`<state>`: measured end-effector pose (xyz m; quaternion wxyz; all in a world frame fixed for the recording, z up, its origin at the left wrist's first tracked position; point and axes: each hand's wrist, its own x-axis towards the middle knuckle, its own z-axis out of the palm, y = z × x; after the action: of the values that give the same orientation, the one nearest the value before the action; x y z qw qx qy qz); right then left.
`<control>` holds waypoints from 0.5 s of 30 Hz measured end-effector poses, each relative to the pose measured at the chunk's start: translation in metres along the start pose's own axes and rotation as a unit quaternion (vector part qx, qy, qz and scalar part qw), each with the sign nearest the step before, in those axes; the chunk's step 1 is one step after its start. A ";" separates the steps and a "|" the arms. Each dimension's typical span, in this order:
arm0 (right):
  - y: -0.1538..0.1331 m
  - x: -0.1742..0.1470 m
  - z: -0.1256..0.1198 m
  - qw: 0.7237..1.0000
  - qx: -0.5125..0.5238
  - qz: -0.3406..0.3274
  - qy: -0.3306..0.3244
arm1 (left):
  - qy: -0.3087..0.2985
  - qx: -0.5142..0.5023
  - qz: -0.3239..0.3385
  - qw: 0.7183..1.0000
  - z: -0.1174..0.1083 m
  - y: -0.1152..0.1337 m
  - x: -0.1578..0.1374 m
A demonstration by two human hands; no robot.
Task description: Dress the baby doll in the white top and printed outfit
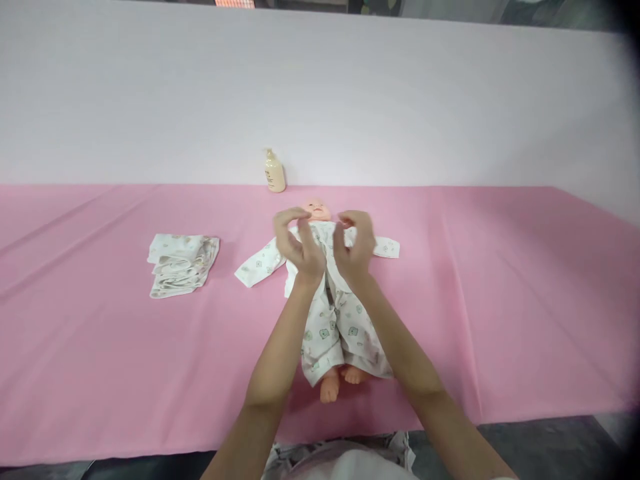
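A baby doll (317,210) lies on its back on the pink cloth, head away from me and bare feet toward me. It has on a white long-sleeved top (263,263) and white trousers (323,333), both printed with small animals. The sleeves are spread out to the sides. Over the doll's upper chest, my left hand (300,243) is raised, fingers curved and apart from the thumb, with nothing in it. Mirroring it on the other side, my right hand (355,243) is curved the same way and also holds nothing. My hands hide parts of the top and sleeves.
To the left lies a folded stack of printed white cloth (183,263). A cream pump bottle (275,173) stands at the back, against the white wall (320,100). The pink tablecloth (100,373) has several creases, and its front edge is just before my body.
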<state>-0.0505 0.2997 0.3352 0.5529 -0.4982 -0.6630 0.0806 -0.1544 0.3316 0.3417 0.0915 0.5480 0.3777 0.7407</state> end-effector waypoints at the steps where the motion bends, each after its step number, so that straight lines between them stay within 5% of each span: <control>1: 0.006 0.008 0.011 1.000 -0.020 -0.001 0.016 | -0.005 0.026 -0.007 1.000 0.008 -0.008 -0.001; 5: 0.032 0.015 0.045 0.983 -0.143 0.050 -0.102 | -0.179 0.196 -0.113 0.957 0.020 -0.051 -0.006; 8: 0.045 0.010 0.050 0.970 -0.187 0.057 -0.145 | -0.252 0.235 -0.105 0.933 0.013 -0.066 -0.007; 15: 0.066 0.029 0.029 0.981 0.058 0.176 -0.049 | -0.357 0.373 -0.062 0.854 0.010 -0.041 -0.005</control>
<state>-0.0335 0.3664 0.2995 0.5249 -0.5701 -0.5850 0.2392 -0.1551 0.3620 0.3115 0.0545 0.7437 0.5996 0.2906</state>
